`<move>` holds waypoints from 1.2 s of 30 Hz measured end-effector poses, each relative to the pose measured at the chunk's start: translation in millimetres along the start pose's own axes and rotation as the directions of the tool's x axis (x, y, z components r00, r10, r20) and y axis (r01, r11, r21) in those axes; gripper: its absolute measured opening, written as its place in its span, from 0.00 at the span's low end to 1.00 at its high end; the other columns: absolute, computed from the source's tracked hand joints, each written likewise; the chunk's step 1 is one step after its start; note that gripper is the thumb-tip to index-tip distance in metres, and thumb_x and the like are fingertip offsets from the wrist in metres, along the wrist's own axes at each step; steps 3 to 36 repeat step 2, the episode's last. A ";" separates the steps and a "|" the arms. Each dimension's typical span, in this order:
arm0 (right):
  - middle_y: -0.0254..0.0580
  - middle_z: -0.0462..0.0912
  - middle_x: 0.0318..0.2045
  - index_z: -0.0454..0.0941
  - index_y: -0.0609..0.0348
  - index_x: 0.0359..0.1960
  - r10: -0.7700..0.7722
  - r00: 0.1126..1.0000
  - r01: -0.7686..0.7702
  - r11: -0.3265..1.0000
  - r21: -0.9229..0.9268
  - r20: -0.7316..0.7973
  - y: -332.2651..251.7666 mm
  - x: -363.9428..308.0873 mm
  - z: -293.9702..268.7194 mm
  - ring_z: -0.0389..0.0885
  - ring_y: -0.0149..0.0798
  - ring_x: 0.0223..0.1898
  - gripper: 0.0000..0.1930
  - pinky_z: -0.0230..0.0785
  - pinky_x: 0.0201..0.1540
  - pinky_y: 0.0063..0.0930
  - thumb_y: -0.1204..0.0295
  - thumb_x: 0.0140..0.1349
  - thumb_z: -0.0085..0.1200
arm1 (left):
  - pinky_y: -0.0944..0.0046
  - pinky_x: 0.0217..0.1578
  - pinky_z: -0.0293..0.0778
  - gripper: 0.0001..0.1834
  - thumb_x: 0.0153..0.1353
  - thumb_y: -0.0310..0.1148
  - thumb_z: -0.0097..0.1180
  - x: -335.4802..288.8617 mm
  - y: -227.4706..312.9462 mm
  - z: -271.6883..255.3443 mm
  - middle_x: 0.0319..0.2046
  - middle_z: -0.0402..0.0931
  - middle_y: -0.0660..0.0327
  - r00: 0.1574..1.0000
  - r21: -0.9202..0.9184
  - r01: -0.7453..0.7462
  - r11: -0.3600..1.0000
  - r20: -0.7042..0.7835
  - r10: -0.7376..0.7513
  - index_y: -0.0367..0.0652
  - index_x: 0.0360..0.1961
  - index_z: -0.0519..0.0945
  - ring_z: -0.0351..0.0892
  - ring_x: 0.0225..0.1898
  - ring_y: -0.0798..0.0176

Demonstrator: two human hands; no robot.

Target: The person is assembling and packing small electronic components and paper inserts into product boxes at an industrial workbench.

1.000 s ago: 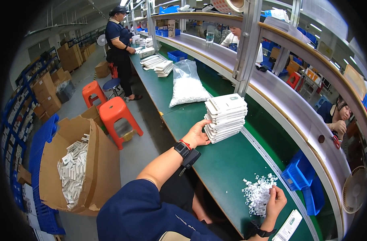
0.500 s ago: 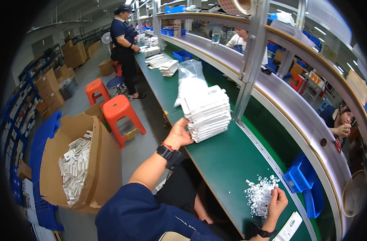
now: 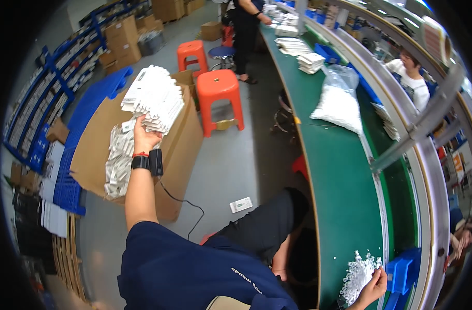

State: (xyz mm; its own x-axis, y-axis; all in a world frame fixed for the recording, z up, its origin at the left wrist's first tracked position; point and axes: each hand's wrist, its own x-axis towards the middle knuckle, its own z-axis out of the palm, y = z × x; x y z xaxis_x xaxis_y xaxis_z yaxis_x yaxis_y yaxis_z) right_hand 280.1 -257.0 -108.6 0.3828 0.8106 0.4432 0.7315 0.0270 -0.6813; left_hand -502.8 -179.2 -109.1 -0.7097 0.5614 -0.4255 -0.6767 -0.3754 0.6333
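My left hand (image 3: 146, 135) is closed on the lower end of a stack of flat white packs (image 3: 156, 98), holding it tilted over an open cardboard box (image 3: 183, 155). Inside that box lies a heap of similar white packs (image 3: 118, 165). On the green table at the lower right, my right hand (image 3: 371, 289) is at the edge of a pile of small white plastic pieces (image 3: 355, 276). Its fingertips are pinched together; whatever is between them is too small to make out.
A clear bag of white pieces (image 3: 338, 108) lies on the green table (image 3: 339, 196). Blue bins (image 3: 400, 274) stand beside the pile. Orange stools (image 3: 219, 95) are on the floor past the box, and a single white pack (image 3: 241, 204) lies there. A co-worker (image 3: 244, 36) stands farther along the table.
The left hand has carried the stack leftward off the table and over the cardboard box. My view has turned left. The right hand remains by the pile.
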 end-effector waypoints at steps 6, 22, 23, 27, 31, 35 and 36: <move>0.43 0.81 0.30 0.77 0.68 0.41 -0.036 0.997 0.037 0.999 -0.011 0.070 -10.0 8.9 15.8 0.78 0.31 0.31 0.11 0.71 0.36 0.23 0.72 0.64 0.47 | 0.57 0.50 0.61 0.33 0.45 0.50 0.60 36.9 27.5 -58.7 0.46 0.72 0.59 1.000 0.034 0.004 0.999 0.009 -0.004 0.53 0.52 0.65 0.70 0.46 0.55; 0.43 0.81 0.30 0.77 0.68 0.41 -0.036 0.997 0.037 0.999 -0.011 0.070 -10.0 8.9 15.8 0.78 0.31 0.31 0.11 0.71 0.36 0.23 0.72 0.64 0.47 | 0.57 0.50 0.61 0.33 0.45 0.50 0.60 36.9 27.5 -58.7 0.46 0.72 0.59 1.000 0.034 0.004 0.999 0.009 -0.004 0.53 0.52 0.65 0.70 0.46 0.55; 0.43 0.81 0.30 0.77 0.68 0.41 -0.036 0.997 0.037 0.999 -0.011 0.070 -10.0 8.9 15.8 0.78 0.31 0.31 0.11 0.71 0.36 0.23 0.72 0.64 0.47 | 0.57 0.50 0.61 0.33 0.45 0.50 0.60 36.9 27.5 -58.7 0.46 0.72 0.59 1.000 0.034 0.004 0.999 0.009 -0.004 0.53 0.52 0.65 0.70 0.46 0.55; 0.43 0.81 0.30 0.77 0.68 0.41 -0.036 0.997 0.037 0.999 -0.011 0.070 -10.0 8.9 15.8 0.78 0.31 0.31 0.11 0.71 0.36 0.23 0.72 0.64 0.47 | 0.57 0.50 0.61 0.33 0.45 0.50 0.60 36.9 27.5 -58.7 0.46 0.72 0.59 1.000 0.034 0.004 0.999 0.009 -0.004 0.53 0.52 0.65 0.70 0.46 0.55; 0.43 0.81 0.30 0.77 0.68 0.41 -0.036 0.997 0.037 0.999 -0.011 0.070 -10.0 8.9 15.8 0.78 0.31 0.31 0.11 0.71 0.36 0.23 0.72 0.64 0.47 | 0.57 0.50 0.61 0.33 0.45 0.50 0.60 36.9 27.5 -58.7 0.46 0.72 0.59 1.000 0.034 0.004 0.999 0.009 -0.004 0.53 0.52 0.65 0.70 0.46 0.55; 0.43 0.81 0.30 0.77 0.68 0.41 -0.036 0.997 0.037 0.999 -0.011 0.070 -10.0 8.9 15.8 0.78 0.31 0.31 0.11 0.71 0.36 0.23 0.72 0.64 0.47 | 0.57 0.50 0.61 0.33 0.45 0.50 0.60 36.9 27.5 -58.7 0.46 0.72 0.59 1.000 0.034 0.004 0.999 0.009 -0.004 0.53 0.52 0.65 0.70 0.46 0.55; 0.43 0.81 0.30 0.77 0.68 0.41 -0.036 0.997 0.037 0.999 -0.011 0.070 -10.0 8.9 15.8 0.78 0.31 0.31 0.11 0.71 0.36 0.23 0.72 0.64 0.47 | 0.57 0.50 0.61 0.33 0.45 0.50 0.60 36.9 27.5 -58.7 0.46 0.72 0.59 1.000 0.034 0.004 0.999 0.009 -0.004 0.53 0.52 0.65 0.70 0.46 0.55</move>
